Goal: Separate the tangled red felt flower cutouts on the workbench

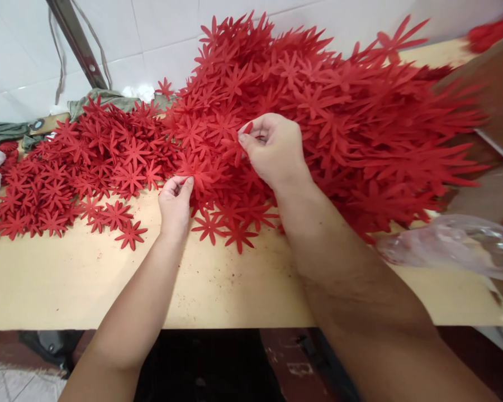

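Pinching with thumb and fingertips, the left hand (175, 204) grips the near edge of a red flower cutout (199, 174) at the front of the big heap; the fingers are pressed together on one petal, palm turned down toward the table. Right hand (272, 148) is raised slightly higher and further into the heap, thumb and forefinger closed on another red petal piece (246, 129), remaining fingers curled loosely behind. Both forearms come in from the lower edge of the view, the right one nearer the camera. The held cutout lies on the front slope of the large pile of red flowers (339, 111), which fills the middle and right of the tan tabletop (88, 279) and leans against the white tiled wall (159, 33). A second, flatter spread of the same flowers (67, 167) lies to the left, its edge meeting the big pile. Several loose single flowers sit on the bare board just beside the left hand, one at (131, 234). Crumpled clear plastic bag (456, 245) rests at the right edge of the table. Grey-green cloth (96, 100) is bunched behind the left spread, under a slanted metal bar (77, 42).
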The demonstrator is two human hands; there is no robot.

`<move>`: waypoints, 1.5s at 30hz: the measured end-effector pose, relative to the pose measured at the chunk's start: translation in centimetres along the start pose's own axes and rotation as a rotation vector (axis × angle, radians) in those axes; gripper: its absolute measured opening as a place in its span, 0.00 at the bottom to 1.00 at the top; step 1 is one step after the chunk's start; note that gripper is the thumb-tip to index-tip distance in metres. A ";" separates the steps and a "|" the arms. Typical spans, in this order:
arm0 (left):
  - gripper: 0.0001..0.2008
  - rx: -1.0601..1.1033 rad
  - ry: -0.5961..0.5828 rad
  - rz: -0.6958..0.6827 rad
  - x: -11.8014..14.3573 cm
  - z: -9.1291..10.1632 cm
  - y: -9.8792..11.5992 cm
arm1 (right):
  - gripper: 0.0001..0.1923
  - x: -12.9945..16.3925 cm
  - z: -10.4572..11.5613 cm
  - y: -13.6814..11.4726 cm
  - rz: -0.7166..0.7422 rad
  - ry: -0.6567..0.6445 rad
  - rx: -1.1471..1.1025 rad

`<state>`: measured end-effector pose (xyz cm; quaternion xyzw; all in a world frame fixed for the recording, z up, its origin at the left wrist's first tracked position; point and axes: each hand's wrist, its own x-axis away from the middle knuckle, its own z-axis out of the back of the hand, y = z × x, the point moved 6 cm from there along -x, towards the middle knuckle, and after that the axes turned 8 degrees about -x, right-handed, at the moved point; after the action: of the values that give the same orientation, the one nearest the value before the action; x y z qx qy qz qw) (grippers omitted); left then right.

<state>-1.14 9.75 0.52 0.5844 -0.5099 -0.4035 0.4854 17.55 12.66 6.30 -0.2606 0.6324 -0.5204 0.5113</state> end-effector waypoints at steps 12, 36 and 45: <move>0.07 0.055 -0.072 0.065 0.5 -0.4 0.0 | 0.12 1.3 -2.2 -0.5 0.039 -0.147 0.142; 0.11 0.213 -0.082 0.167 -0.9 0.5 -0.8 | 0.17 0.7 -1.5 0.7 -0.277 -0.236 -0.334; 0.12 0.302 -0.216 0.210 0.2 -0.9 -0.3 | 0.11 3.8 -5.1 -0.1 -0.374 -0.705 -0.223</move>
<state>-0.18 9.70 0.44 0.5476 -0.6718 -0.3299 0.3742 11.56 11.37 4.68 -0.5870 0.4127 -0.4115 0.5619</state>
